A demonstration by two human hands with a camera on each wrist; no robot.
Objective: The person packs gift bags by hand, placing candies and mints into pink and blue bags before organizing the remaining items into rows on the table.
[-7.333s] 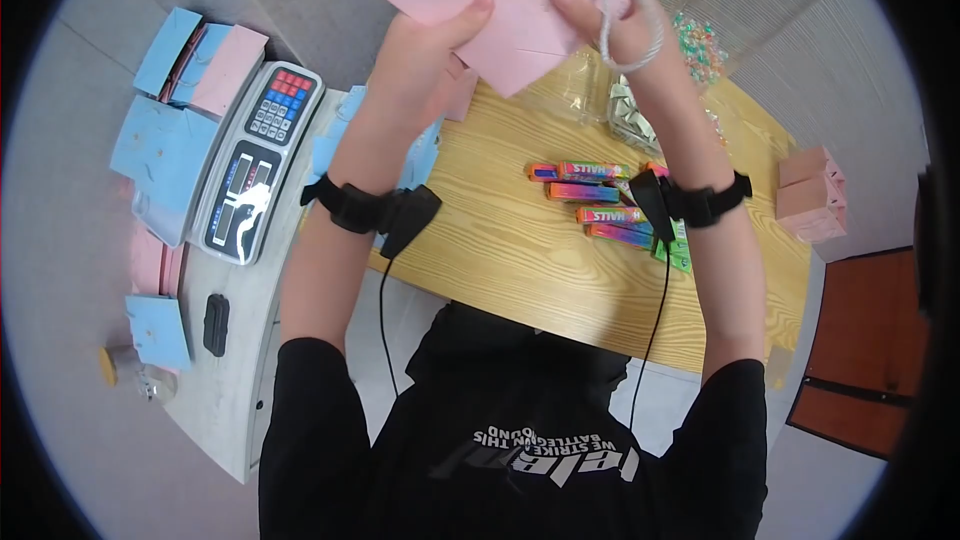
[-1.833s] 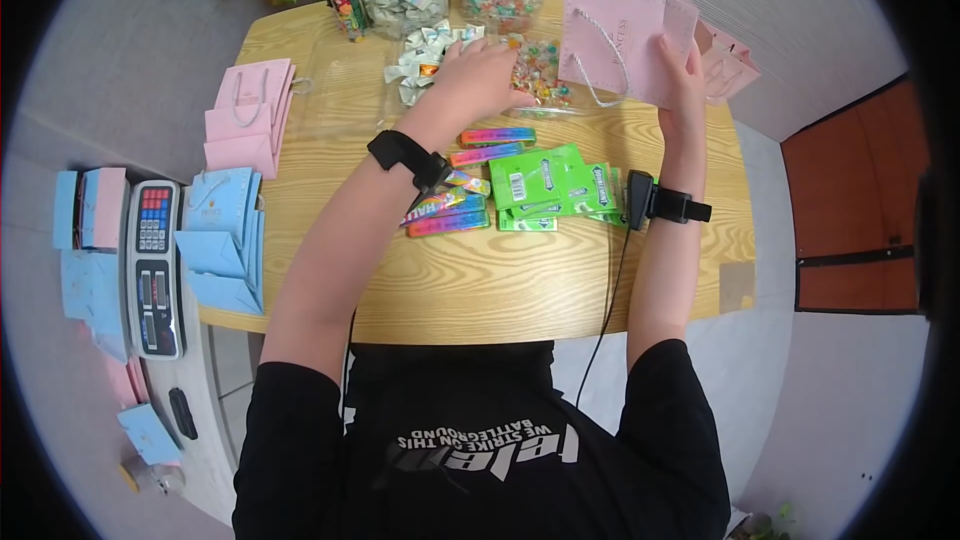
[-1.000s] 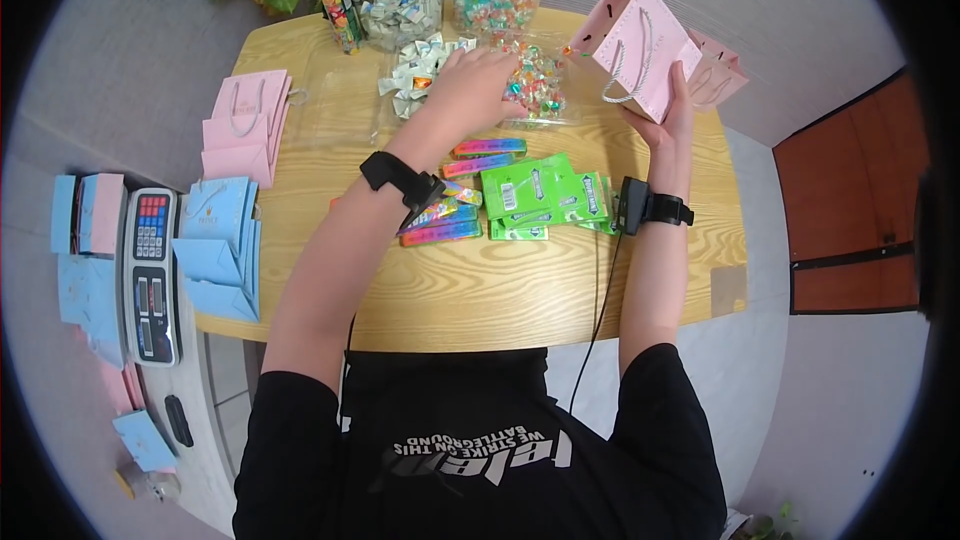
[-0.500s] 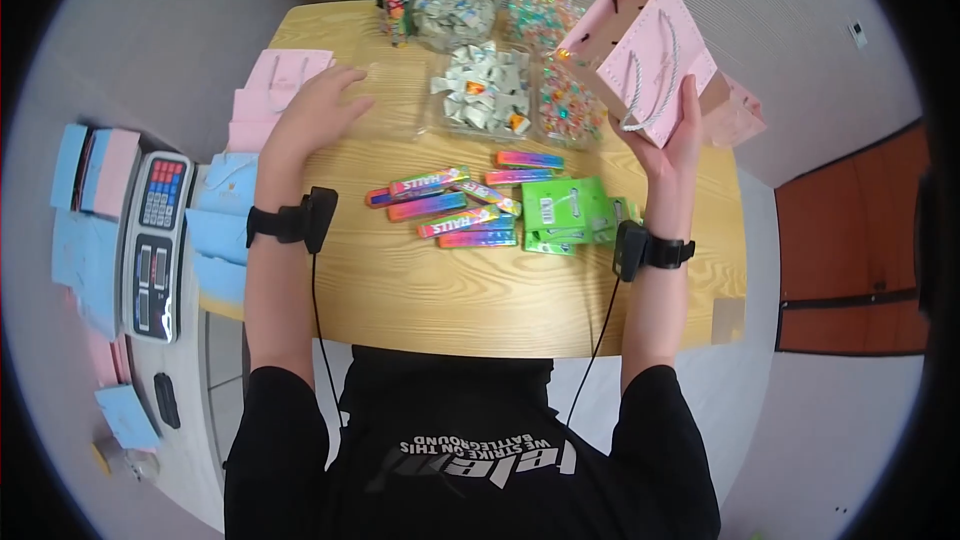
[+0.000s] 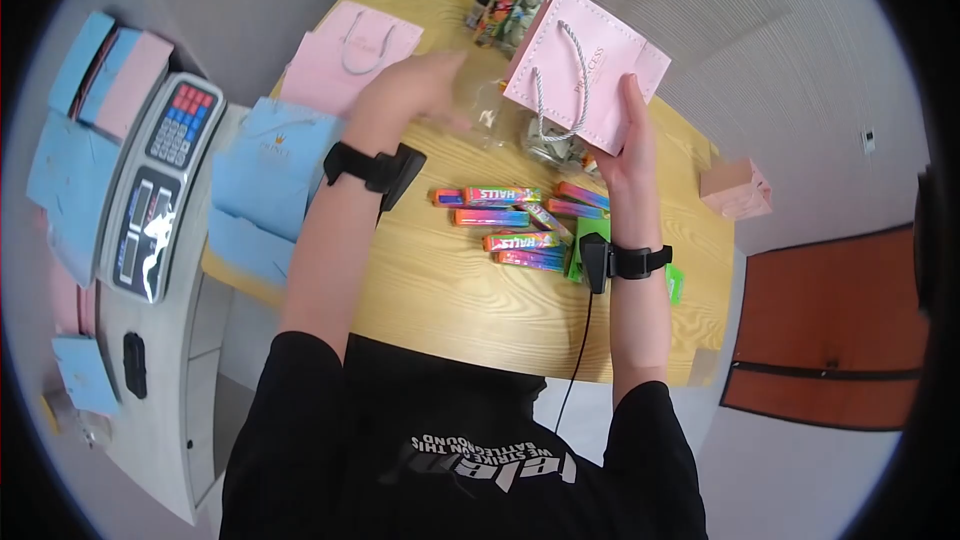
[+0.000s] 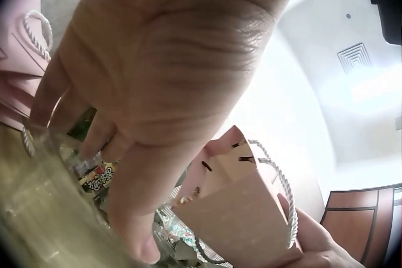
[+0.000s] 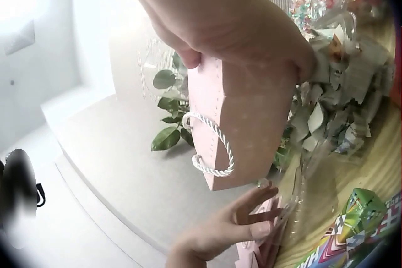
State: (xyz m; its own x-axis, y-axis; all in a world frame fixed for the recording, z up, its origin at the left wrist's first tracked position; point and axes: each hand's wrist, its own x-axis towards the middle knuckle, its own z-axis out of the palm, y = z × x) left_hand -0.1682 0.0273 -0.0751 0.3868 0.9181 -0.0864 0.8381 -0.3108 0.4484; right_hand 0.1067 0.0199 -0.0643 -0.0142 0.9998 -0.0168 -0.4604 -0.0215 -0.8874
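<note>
My right hand (image 5: 630,155) grips a pink paper gift bag (image 5: 590,65) with white rope handles, held up and tilted over the back of the table, thumb along its side. In the left wrist view the bag's mouth (image 6: 229,164) gapes open, with small bits at its edge. My left hand (image 5: 415,90) is blurred, beside a clear plastic tray (image 5: 485,110). In the left wrist view its fingers (image 6: 53,92) and thumb (image 6: 135,230) are spread apart around clear plastic (image 6: 38,199). White-wrapped candies (image 7: 339,92) lie in clear containers beside the bag.
Halls candy sticks (image 5: 500,195) and green packs (image 5: 590,235) lie in the middle of the table. Flat pink bags (image 5: 340,50) and blue bags (image 5: 270,155) are on the left, near a scale (image 5: 165,185). Another pink bag (image 5: 735,187) stands right.
The flat pink bag, earlier in both hands, is now opened out and in the right hand. The left hand left the candies, swung left, then came back toward the clear tray. The head view has turned.
</note>
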